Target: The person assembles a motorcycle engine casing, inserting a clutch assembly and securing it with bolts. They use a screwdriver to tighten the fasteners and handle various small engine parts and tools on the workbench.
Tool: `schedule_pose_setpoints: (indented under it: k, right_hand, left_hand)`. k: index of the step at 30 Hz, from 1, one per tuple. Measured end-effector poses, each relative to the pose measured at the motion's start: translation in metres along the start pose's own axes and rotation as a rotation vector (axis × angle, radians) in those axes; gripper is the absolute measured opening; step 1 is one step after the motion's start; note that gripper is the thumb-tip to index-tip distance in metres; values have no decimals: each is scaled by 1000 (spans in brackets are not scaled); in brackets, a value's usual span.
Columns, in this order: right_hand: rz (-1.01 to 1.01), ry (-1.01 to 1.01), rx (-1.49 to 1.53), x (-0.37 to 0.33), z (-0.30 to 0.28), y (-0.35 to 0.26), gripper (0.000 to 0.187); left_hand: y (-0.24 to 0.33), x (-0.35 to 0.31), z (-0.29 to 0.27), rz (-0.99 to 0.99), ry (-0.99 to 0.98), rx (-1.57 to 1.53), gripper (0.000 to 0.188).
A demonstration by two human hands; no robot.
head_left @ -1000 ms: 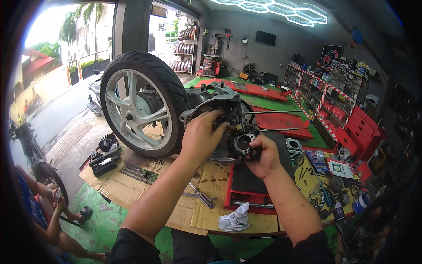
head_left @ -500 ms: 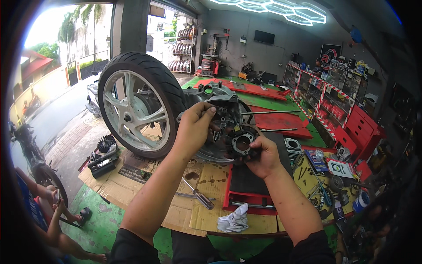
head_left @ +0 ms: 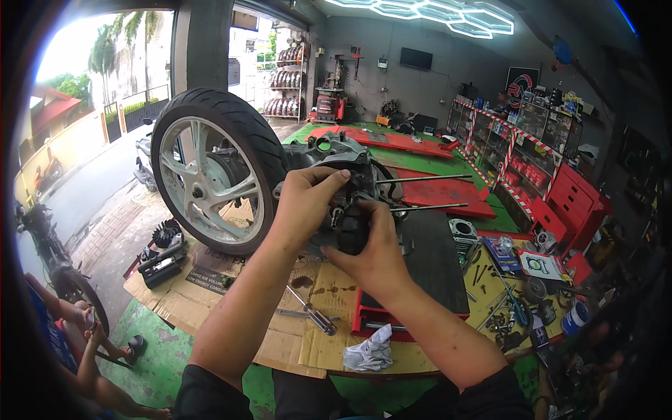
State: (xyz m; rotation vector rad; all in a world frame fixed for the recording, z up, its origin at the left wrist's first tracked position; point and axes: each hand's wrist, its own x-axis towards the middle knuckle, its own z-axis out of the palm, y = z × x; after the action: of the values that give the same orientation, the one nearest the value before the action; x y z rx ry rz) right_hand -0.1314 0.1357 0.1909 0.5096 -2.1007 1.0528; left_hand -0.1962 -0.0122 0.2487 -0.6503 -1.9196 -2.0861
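Note:
In front of me a scooter engine (head_left: pixel 336 148) sits attached to a wheel with a white rim and black tyre (head_left: pixel 269 126). My right hand (head_left: pixel 371 245) grips a dark, round stator coil (head_left: pixel 353 229) at the engine's near face, fingers curled over its edge. My left hand (head_left: pixel 308 199) pinches thumb and forefinger together at the engine casing just above the coil. What lies between those fingertips is hidden. Two long metal studs (head_left: pixel 430 179) stick out rightward from the engine.
Cardboard (head_left: pixel 280 343) covers the bench, with a screwdriver (head_left: pixel 318 318) and a crumpled white rag (head_left: pixel 369 350) on it. A black-topped red stand (head_left: pixel 427 280) is under the engine. Tools, bolts and a cylinder block (head_left: pixel 463 229) lie right. A person (head_left: pixel 77 329) sits at far left.
My right hand has moved left toward my left hand and turned the stator coil, so its face with the metal centre no longer shows. My left hand stays pinched at the casing.

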Motion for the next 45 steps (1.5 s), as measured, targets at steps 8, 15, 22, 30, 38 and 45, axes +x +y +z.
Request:
schedule_pose_setpoints:
  k: [8,15,22,30,38,45]
  right_hand:
    - [-10,70,-54,-6,17,-14,83]
    - [-46,154,-151,-9,23,-18,84]
    - [-145,182,-257,-8,37,-11,87]
    - [-180,191,-317,-7,51,3,92]
    - [-198,126,-295,-14,46,7,91]
    - [-8,118,115,-18,26,35,78]
  left_hand:
    - [8,3,-2,22,-89,307,30]
    - [-4,-1,-3,76,-46,237,30]
    - [-22,-2,-14,84,-25,57,30]
    - [-24,-6,-22,35,-37,139,32]
    - [-25,-36,-43,53,-159,85,40]
    - [-44,-42,-53,13,-206,157,46]
